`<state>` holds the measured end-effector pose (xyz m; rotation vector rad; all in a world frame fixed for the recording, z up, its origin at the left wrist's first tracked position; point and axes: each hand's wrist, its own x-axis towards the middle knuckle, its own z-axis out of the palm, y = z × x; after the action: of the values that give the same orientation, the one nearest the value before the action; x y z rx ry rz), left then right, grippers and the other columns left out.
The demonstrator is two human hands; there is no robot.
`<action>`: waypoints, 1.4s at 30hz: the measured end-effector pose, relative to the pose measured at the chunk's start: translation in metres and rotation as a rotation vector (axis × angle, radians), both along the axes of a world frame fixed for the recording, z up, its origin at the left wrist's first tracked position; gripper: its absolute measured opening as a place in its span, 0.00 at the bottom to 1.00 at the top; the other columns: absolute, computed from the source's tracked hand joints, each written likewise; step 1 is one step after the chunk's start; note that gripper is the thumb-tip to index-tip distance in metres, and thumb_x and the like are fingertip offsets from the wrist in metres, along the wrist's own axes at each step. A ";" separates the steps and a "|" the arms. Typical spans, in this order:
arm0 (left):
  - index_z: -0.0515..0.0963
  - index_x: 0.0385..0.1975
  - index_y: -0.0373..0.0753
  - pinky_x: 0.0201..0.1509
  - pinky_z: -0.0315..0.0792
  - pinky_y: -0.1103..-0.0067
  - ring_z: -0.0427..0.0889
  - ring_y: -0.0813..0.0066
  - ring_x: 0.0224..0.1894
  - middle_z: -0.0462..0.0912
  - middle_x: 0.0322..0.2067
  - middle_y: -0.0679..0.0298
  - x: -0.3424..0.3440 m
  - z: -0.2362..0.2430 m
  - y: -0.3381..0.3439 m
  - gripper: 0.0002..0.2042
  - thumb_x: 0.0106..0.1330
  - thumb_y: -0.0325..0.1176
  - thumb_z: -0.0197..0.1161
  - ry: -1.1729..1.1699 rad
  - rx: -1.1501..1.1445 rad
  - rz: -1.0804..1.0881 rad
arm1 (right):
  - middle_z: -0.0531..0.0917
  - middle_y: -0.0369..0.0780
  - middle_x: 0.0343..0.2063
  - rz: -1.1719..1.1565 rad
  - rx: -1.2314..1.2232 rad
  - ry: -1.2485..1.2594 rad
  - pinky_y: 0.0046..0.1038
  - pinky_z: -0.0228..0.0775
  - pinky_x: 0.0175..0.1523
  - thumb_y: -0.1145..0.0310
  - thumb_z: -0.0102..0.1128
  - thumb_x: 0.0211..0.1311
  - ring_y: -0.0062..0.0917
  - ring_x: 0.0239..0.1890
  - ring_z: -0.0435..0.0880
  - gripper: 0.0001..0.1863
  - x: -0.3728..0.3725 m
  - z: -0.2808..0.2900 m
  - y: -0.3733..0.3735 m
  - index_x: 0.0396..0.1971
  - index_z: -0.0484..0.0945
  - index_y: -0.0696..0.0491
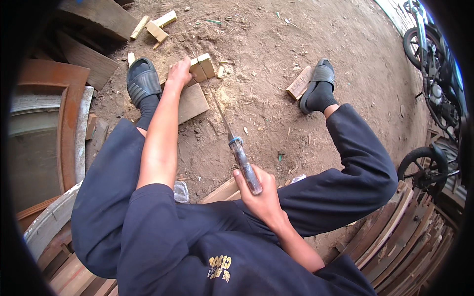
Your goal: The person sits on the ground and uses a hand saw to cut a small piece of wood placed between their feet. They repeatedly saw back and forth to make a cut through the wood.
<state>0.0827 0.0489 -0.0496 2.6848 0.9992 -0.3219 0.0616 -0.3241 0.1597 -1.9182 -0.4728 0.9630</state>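
Note:
My right hand (264, 195) is wrapped around the worn, straight handle of a hand saw (242, 160), which has a blue band where the handle meets the blade. Seen nearly edge-on, the thin blade runs away from me toward a small wooden block (203, 68) that has a dark slit across it. With its fingers gripping the block's left side, my left hand (180, 74) presses it down. A wider wooden board (192, 104) lies just nearer, beside the block. Pale sawdust (229, 93) is scattered on the dirt to the right of the blade.
My sandalled feet stand either side, the right one against a wood offcut (299, 83). Several offcuts (157, 32) lie beyond my left foot. At left leans a brown wooden frame (64, 133). Stacked planks (400, 237) are at lower right, with a motorcycle (434, 93) beyond.

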 end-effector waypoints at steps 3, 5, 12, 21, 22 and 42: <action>0.68 0.46 0.34 0.57 0.65 0.54 0.78 0.50 0.51 0.81 0.43 0.48 0.010 0.000 -0.017 0.26 0.51 0.37 0.73 -0.011 0.052 -0.025 | 0.70 0.45 0.11 -0.023 0.020 -0.041 0.31 0.61 0.23 0.68 0.59 0.62 0.26 0.12 0.68 0.14 0.013 -0.028 0.020 0.20 0.71 0.60; 0.68 0.47 0.34 0.57 0.65 0.55 0.77 0.51 0.52 0.81 0.43 0.49 0.006 -0.003 -0.017 0.26 0.52 0.37 0.73 -0.049 0.067 -0.053 | 0.70 0.44 0.11 0.003 -0.009 -0.078 0.31 0.61 0.23 0.68 0.58 0.63 0.24 0.13 0.68 0.14 0.024 -0.030 0.043 0.20 0.71 0.60; 0.68 0.49 0.34 0.59 0.65 0.55 0.77 0.52 0.52 0.81 0.44 0.48 0.009 0.006 -0.014 0.28 0.52 0.38 0.73 0.038 0.047 0.010 | 0.71 0.44 0.12 -0.004 0.029 -0.034 0.32 0.64 0.25 0.71 0.59 0.60 0.20 0.15 0.71 0.11 0.018 0.008 0.010 0.21 0.73 0.60; 0.68 0.48 0.34 0.58 0.64 0.53 0.77 0.50 0.53 0.81 0.45 0.46 0.001 -0.003 0.001 0.29 0.50 0.38 0.74 0.039 0.055 0.001 | 0.67 0.37 0.12 -0.010 0.080 -0.049 0.25 0.59 0.23 0.70 0.61 0.59 0.13 0.18 0.64 0.10 0.018 0.010 0.010 0.22 0.75 0.59; 0.68 0.48 0.34 0.58 0.64 0.53 0.77 0.50 0.53 0.81 0.45 0.47 0.000 -0.006 0.000 0.29 0.50 0.38 0.74 0.022 0.059 -0.005 | 0.67 0.38 0.12 0.007 0.075 -0.062 0.26 0.59 0.23 0.69 0.60 0.60 0.14 0.17 0.64 0.12 0.021 -0.002 0.024 0.20 0.73 0.60; 0.67 0.50 0.33 0.59 0.64 0.53 0.76 0.51 0.55 0.79 0.48 0.48 0.004 0.000 0.002 0.31 0.51 0.39 0.74 0.080 0.032 0.041 | 0.73 0.46 0.12 0.015 0.083 -0.062 0.34 0.65 0.25 0.72 0.57 0.59 0.30 0.14 0.71 0.12 0.032 -0.015 0.021 0.18 0.71 0.61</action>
<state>0.0865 0.0506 -0.0496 2.6952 1.0894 -0.4110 0.0932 -0.3034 0.1446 -1.8760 -0.5563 0.8817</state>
